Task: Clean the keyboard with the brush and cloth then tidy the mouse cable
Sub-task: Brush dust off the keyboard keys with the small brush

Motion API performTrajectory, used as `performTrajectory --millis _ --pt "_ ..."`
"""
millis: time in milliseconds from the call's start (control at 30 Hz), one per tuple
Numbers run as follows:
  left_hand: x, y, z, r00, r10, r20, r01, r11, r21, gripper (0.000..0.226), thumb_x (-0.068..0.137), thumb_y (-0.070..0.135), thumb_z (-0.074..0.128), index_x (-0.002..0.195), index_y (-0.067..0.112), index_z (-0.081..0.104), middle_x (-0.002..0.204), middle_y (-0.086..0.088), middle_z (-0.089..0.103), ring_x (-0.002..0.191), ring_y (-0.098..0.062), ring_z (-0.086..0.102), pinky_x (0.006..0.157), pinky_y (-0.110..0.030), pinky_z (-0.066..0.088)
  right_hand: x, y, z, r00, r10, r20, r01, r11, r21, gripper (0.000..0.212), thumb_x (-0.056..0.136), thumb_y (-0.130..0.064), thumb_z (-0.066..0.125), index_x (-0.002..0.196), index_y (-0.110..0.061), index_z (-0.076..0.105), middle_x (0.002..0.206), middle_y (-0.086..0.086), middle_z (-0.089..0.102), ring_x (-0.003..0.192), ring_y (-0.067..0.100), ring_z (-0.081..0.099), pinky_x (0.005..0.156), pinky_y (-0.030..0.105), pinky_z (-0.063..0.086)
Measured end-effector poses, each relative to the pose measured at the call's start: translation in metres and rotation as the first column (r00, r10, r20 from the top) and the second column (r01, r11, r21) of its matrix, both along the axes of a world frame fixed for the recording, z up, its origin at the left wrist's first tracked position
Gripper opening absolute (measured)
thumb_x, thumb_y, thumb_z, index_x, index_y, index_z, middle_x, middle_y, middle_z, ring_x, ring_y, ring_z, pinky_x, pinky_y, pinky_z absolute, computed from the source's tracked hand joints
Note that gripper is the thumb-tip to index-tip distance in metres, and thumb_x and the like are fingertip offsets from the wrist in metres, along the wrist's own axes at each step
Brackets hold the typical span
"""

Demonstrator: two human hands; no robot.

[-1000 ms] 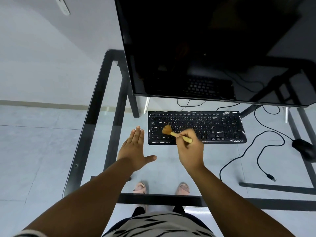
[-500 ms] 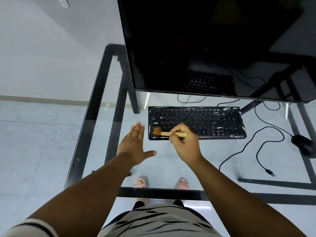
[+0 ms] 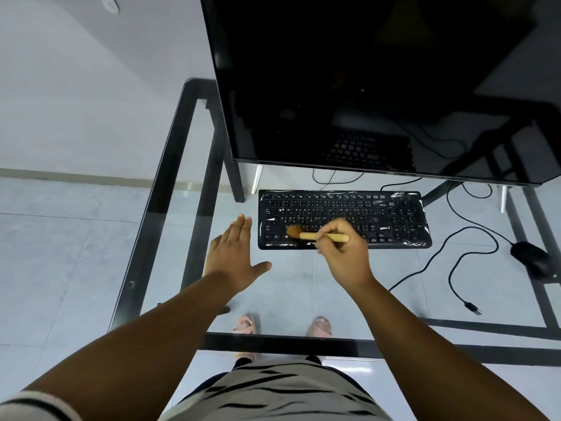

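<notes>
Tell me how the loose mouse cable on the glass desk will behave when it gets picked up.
The mouse cable lies in loose curves, so it is probably floppy and will sag from wherever it is held. Its free plug will likely dangle and swing. The other end runs to the mouse, so a hard pull may drag that across the smooth glass desk.

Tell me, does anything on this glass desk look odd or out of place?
Yes. The black keyboard seems to be covered in crinkled clear plastic film, shiny along its edges, while being brushed. The black mouse's thin cable sprawls in loose loops across the glass desk, its USB plug lying unconnected.
</notes>
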State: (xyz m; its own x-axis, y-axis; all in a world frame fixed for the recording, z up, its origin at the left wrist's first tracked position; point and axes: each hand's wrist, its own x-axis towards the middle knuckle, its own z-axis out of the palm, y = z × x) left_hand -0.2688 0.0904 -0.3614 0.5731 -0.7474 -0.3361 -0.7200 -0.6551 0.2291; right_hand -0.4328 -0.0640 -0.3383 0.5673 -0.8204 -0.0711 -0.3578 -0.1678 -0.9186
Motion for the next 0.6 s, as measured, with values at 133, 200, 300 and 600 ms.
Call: performTrajectory --millis 133,200,300,600 --pt "-0.005 -0.007 0.002 0.997 -0.031 0.066 0.035 0.998 -0.058 0.093 0.090 0.062 0.045 0.154 0.018 -0.005 0.163 0.002 -0.006 0.150 -0.016 0.000 0.119 -0.037 0.009 -0.004 -0.004 -0.001 0.992 -0.129 -0.003 0.129 0.990 -0.056 0.012 0.086 -0.006 0.061 0.079 -0.014 0.058 0.052 -0.007 0.056 0.043 0.009 0.041 0.043 0.025 0.033" --pt "-0.010 -0.012 0.003 0.997 -0.047 0.066 0.052 0.995 -0.085 0.087 0.093 0.057 0.043 0.154 0.018 -0.004 0.163 0.002 -0.006 0.150 -0.016 -0.001 0.119 -0.038 0.008 -0.003 -0.007 0.001 0.992 -0.118 0.047 0.119 0.993 -0.014 0.010 0.086 -0.007 0.061 0.080 -0.015 0.059 0.057 0.003 0.059 0.047 0.019 0.045 0.045 0.030 0.034" --pt "-0.021 -0.018 0.001 0.993 -0.097 0.065 0.104 0.988 -0.111 0.082 0.095 0.052 0.040 0.154 0.019 -0.005 0.163 0.002 -0.008 0.149 -0.015 -0.002 0.119 -0.037 0.006 -0.001 -0.010 0.000 1.000 -0.031 -0.003 0.031 0.999 -0.038 0.008 0.087 -0.008 0.062 0.082 -0.015 0.060 0.057 0.006 0.059 0.045 0.018 0.045 0.043 0.029 0.033" --pt "-0.038 -0.025 -0.004 0.969 -0.237 0.067 0.241 0.968 -0.070 0.074 0.097 0.051 0.034 0.155 0.021 -0.001 0.163 0.004 -0.005 0.149 -0.013 -0.003 0.119 -0.035 0.001 0.013 -0.017 -0.001 0.995 -0.096 -0.025 0.092 0.987 -0.129 0.006 0.090 -0.013 0.062 0.086 -0.015 0.059 0.057 -0.007 0.055 0.045 0.006 0.043 0.045 0.024 0.035"
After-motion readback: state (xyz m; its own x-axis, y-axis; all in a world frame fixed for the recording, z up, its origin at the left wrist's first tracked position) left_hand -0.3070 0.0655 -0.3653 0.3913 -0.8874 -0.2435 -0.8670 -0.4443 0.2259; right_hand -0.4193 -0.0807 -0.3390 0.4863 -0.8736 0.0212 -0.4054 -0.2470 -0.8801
